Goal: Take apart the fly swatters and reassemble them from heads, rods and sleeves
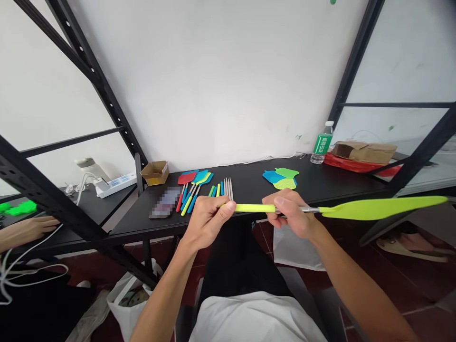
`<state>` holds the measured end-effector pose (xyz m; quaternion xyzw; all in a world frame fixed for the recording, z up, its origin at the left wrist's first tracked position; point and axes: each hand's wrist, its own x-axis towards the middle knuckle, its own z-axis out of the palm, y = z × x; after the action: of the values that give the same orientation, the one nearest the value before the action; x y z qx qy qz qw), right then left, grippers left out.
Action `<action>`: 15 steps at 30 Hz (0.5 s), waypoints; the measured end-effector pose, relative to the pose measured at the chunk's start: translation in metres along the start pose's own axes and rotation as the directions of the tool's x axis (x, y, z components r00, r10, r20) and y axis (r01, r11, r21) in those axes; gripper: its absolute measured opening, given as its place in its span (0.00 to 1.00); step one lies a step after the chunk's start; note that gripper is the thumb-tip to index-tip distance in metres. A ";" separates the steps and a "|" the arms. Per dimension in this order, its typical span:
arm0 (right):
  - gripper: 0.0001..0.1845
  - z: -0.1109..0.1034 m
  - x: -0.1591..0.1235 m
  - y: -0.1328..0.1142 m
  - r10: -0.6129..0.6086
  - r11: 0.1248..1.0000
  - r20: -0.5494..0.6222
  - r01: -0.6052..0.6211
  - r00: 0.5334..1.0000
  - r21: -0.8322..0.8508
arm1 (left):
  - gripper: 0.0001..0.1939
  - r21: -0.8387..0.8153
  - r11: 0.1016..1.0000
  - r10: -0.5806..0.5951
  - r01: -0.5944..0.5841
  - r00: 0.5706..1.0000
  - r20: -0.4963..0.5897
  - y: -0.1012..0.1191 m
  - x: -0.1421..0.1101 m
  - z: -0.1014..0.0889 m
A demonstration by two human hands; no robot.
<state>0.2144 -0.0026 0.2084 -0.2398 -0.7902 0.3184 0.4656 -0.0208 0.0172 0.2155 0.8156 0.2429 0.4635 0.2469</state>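
Level across my lap, in front of the table edge, is a yellow-green fly swatter (254, 208) with a metal rod and a broad flat head seen nearly edge-on. My left hand (208, 221) is closed round the outer end of its handle. Closed too is my right hand (292, 213), gripping the metal rod where it meets the handle. Beyond my left hand lie swatters with red, blue and yellow-green heads (187, 178), several coloured handles (218, 190) and several metal rods (228, 187). Loose blue and green swatter heads (287, 173) overlap in a pile farther right.
A small open cardboard box (155, 173) and a blurred phone (166, 203) are on the black table (245, 173) at left. A water bottle (322, 143) stands at right by a cardboard box (363, 152). Another person's hand (33, 230) rests by a power strip (116, 184).
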 end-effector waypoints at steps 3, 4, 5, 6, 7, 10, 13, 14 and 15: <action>0.29 -0.001 -0.001 -0.005 -0.134 0.986 0.020 0.136 0.991 -0.099 | 0.28 -0.201 0.974 -0.098 0.100 0.995 0.018 -0.005 -0.001 0.002; 0.28 -0.001 -0.001 -0.007 -0.167 0.976 0.037 0.171 0.985 -0.136 | 0.29 -0.268 0.954 -0.128 0.130 0.991 0.025 -0.007 0.000 0.003; 0.27 -0.001 -0.001 -0.009 -0.197 0.963 0.058 0.204 0.979 -0.179 | 0.30 -0.326 0.932 -0.158 0.161 0.987 0.036 -0.009 0.000 0.004; 0.26 -0.001 0.000 -0.012 -0.224 0.944 0.081 0.237 0.971 -0.230 | 0.31 -0.373 0.908 -0.188 0.191 0.981 0.046 -0.011 0.001 0.004; 0.25 -0.001 0.000 -0.014 -0.250 0.917 0.107 0.270 0.962 -0.294 | 0.32 -0.410 0.884 -0.221 0.223 0.974 0.054 -0.012 0.003 0.005; 0.20 0.000 0.004 -0.018 -0.301 0.784 0.174 0.348 0.937 -0.514 | 0.33 -0.475 0.820 -0.330 0.319 0.942 0.063 -0.016 0.008 0.006; 0.17 0.002 0.008 -0.016 -0.308 0.691 0.189 0.356 0.932 -0.629 | 0.33 -0.491 0.769 -0.434 0.409 0.898 0.069 -0.021 0.013 0.006; 0.16 0.002 0.009 -0.015 -0.308 0.685 0.186 0.353 0.933 -0.637 | 0.33 -0.491 0.755 -0.463 0.435 0.884 0.071 -0.023 0.014 0.005; 0.16 0.001 0.009 -0.014 -0.307 0.689 0.183 0.351 0.934 -0.635 | 0.33 -0.496 0.740 -0.490 0.453 0.870 0.063 -0.026 0.015 0.004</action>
<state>0.2082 -0.0058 0.2235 -0.2325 -0.8950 -0.0612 0.3756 -0.0151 0.0458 0.2067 0.6189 0.3225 0.4611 0.5480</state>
